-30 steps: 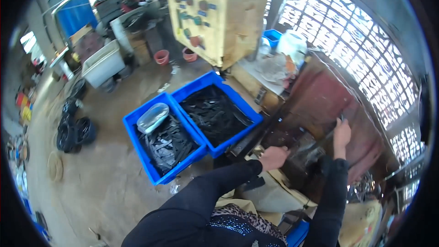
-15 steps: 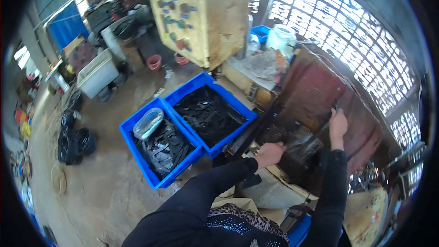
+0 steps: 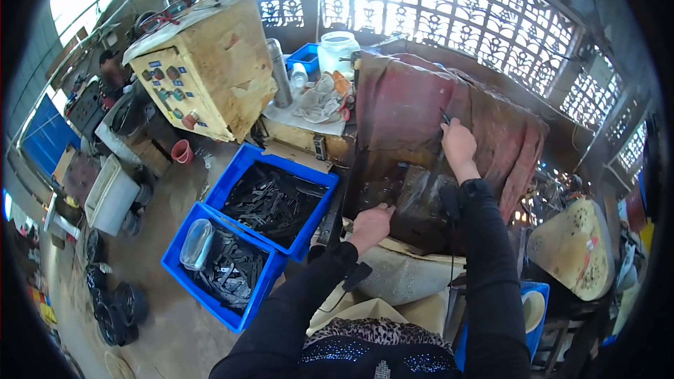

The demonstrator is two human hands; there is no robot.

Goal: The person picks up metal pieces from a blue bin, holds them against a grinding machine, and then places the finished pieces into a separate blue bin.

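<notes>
Head view: slim dark piece [image 3: 445, 117], pinched by right hand [image 3: 460, 146] before draped maroon sheet [image 3: 404, 109], pointed lengthwise away, ahead-right of curled left hand [image 3: 371, 227], whose contents couldn't be told.

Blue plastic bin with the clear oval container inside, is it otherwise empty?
Not empty: flat dark strips lie heaped inside the blue rectangular plastic bin, alongside the clear oval plastic container.
</notes>
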